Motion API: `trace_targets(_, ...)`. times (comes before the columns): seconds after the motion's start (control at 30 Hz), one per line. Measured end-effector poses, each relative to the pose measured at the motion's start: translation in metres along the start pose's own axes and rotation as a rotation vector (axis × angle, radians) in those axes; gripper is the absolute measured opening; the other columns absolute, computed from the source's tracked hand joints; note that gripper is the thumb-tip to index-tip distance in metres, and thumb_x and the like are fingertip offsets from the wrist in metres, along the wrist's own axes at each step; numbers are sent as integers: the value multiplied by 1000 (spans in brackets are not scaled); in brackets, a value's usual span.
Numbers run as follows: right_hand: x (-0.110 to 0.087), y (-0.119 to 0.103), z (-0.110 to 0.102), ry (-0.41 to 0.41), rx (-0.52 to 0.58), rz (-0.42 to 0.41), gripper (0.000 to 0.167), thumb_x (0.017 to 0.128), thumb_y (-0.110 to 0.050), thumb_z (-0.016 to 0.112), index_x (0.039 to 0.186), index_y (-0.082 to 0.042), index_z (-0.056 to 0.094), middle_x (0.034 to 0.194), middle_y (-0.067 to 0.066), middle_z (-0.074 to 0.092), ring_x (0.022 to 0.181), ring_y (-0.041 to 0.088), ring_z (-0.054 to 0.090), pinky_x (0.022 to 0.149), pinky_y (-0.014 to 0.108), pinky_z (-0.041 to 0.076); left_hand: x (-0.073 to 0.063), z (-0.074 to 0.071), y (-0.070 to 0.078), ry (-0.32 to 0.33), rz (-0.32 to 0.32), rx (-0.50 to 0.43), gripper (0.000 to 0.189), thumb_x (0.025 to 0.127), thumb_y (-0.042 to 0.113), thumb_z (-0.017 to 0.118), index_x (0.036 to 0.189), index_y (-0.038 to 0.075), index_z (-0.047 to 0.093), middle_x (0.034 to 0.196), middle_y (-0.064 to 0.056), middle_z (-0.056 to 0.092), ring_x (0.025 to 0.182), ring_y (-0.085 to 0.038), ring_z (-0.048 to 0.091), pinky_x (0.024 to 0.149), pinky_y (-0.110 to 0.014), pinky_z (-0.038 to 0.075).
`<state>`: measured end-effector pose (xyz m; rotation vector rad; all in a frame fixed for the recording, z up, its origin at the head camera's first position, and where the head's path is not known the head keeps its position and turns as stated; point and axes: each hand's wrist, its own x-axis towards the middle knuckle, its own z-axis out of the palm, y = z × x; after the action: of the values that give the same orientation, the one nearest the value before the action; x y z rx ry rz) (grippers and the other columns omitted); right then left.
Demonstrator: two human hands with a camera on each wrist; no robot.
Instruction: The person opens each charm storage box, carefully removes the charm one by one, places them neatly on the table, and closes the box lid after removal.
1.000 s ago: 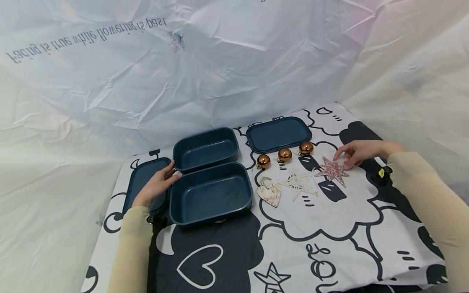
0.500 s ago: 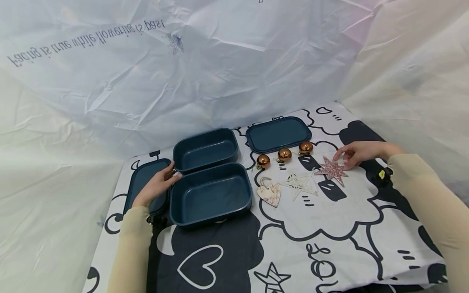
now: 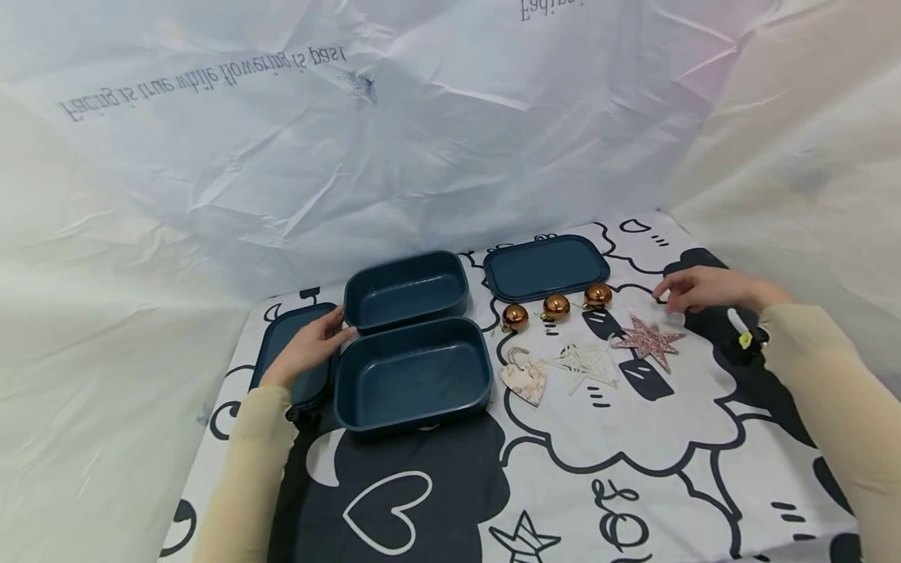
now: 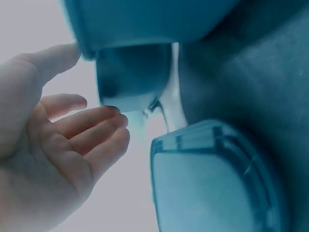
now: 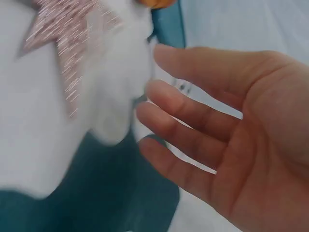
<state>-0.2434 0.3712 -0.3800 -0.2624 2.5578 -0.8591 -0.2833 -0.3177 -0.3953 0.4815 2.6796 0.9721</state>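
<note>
My left hand [image 3: 310, 348] is at the left ends of two dark blue boxes, a front one [image 3: 415, 375] and a back one [image 3: 408, 301]. In the left wrist view its thumb [image 4: 63, 59] meets a box's edge, and the other fingers lie loosely bent near the second box. My right hand [image 3: 714, 287] hovers just beyond a pink glitter star [image 3: 649, 342], apart from it. Fingers spread and relaxed, that hand holds nothing in the right wrist view. Left of the pink star lie a white openwork star [image 3: 583, 366] and a pale heart ornament [image 3: 526, 381].
Three copper baubles [image 3: 556, 306] sit in a row behind the flat ornaments. One blue lid [image 3: 545, 267] lies at the back; a second lid [image 3: 292, 336] is partly under my left arm. A patterned cloth [image 3: 563, 500] covers the table, with white sheeting [image 3: 450, 133] around it.
My right hand has come off the pink star and moved slightly back, leaving the star in place. My left hand stays by the boxes. The head view has shifted a little.
</note>
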Motion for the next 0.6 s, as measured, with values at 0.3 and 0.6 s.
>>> trace_targets(0.3,25,-70,-8,273,-104,-113,32,105,-27,57,121,0,64,103,11,68,90,23,63,75,39,53,-33,-32,-5,113,-55,101,71,107,43,47,161,6,21,160,-24,29,143,-45,34,109,-62,36)
trace_targets(0.6,64,-169,16,296,-43,-252,36,108,-30,51,128,-3,63,115,17,70,106,33,66,93,52,52,-84,-73,-19,222,-74,144,63,109,36,46,157,-1,29,153,-29,38,135,-50,42,100,-63,44)
